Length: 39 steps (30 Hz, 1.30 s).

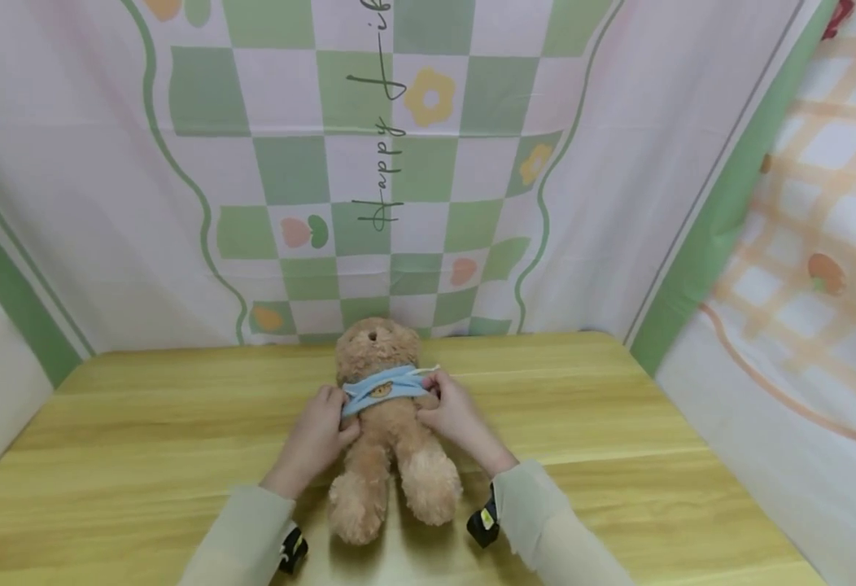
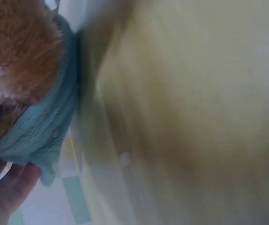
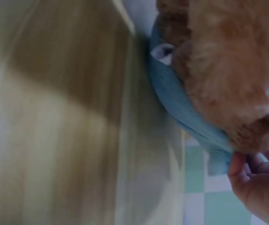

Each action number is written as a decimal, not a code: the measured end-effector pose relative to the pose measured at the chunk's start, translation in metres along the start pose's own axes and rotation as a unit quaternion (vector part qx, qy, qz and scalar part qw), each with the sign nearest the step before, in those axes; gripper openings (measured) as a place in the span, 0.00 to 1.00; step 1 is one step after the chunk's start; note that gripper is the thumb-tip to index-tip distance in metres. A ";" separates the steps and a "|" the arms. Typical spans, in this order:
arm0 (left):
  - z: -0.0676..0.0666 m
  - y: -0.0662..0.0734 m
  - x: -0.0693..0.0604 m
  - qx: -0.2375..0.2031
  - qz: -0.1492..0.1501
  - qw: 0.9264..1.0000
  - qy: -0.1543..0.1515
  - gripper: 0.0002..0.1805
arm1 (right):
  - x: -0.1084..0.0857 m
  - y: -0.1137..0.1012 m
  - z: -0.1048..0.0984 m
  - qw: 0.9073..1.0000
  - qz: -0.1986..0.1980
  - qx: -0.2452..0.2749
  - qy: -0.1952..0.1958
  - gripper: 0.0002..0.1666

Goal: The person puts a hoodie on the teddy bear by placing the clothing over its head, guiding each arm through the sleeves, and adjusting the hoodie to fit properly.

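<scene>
A light-brown teddy bear (image 1: 377, 439) lies on its back, head toward the wall and fluffy feet toward me. Bunched across its chest is a small blue doll shirt (image 1: 391, 386) with a brown bear print. On the left side, my left hand (image 1: 318, 431) grips the shirt's edge against the bear's body. My right hand (image 1: 460, 415) pinches the opposite side, near the bear's arm. In the left wrist view, fingertips (image 2: 26, 177) touch the blue cloth's edge. The right wrist view has the blue shirt (image 3: 181, 101) wrapped behind the bear, with a white tag on it.
The bear lies on a yellow wood-grain table (image 1: 179, 423). Behind its far edge hangs a green-and-white checked cloth (image 1: 355, 171) with flowers and lettering. An orange plaid cloth (image 1: 801, 212) hangs at the right. Dark wrist cameras (image 1: 483, 521) sit at the sleeve cuffs.
</scene>
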<state>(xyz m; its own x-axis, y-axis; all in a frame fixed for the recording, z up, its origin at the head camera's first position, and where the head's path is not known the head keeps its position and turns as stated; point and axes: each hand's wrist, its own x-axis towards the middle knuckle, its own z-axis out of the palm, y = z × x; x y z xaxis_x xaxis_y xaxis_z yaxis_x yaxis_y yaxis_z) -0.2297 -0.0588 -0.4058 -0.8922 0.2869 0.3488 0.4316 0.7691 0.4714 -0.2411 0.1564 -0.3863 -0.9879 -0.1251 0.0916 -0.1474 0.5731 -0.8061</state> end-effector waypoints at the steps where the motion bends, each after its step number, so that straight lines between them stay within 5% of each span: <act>1: 0.000 0.001 -0.001 0.009 0.000 1.000 0.006 0.10 | -0.001 0.000 0.002 1.000 -0.010 -0.007 0.006 0.17; 8: 0.003 0.006 -0.006 0.056 -0.006 0.997 0.053 0.13 | -0.004 -0.001 0.006 0.995 -0.056 -0.057 0.061 0.13; 19: 0.003 0.008 -0.010 0.166 0.108 0.971 0.135 0.12 | -0.010 -0.003 -0.001 0.985 -0.086 -0.127 0.083 0.06; 24: -0.001 0.011 -0.012 0.150 0.126 0.977 0.089 0.14 | -0.011 -0.007 -0.002 0.980 -0.094 -0.160 0.070 0.06; 30: -0.003 0.011 -0.014 0.103 0.102 0.989 0.039 0.15 | -0.015 -0.009 0.001 0.965 -0.131 -0.212 0.078 0.09; 33: -0.002 0.009 -0.015 0.119 0.112 0.984 0.073 0.15 | -0.016 -0.009 0.000 0.953 -0.157 -0.240 0.097 0.09; 37: 0.000 0.005 -0.014 0.144 0.167 0.964 0.148 0.11 | -0.017 -0.009 -0.002 0.934 -0.193 -0.273 0.124 0.04; 39: -0.001 0.005 -0.013 0.136 0.184 0.960 0.162 0.10 | -0.018 -0.011 -0.002 0.927 -0.208 -0.286 0.128 0.04</act>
<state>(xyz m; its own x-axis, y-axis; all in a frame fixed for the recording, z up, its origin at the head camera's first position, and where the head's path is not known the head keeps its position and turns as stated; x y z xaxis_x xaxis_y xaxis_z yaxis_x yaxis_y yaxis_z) -0.2159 -0.0596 -0.4072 -0.5791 0.4079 0.7059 0.6191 0.7834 0.0551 -0.2221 0.1541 -0.3782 -0.8075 -0.2770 0.5207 -0.4477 0.8627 -0.2353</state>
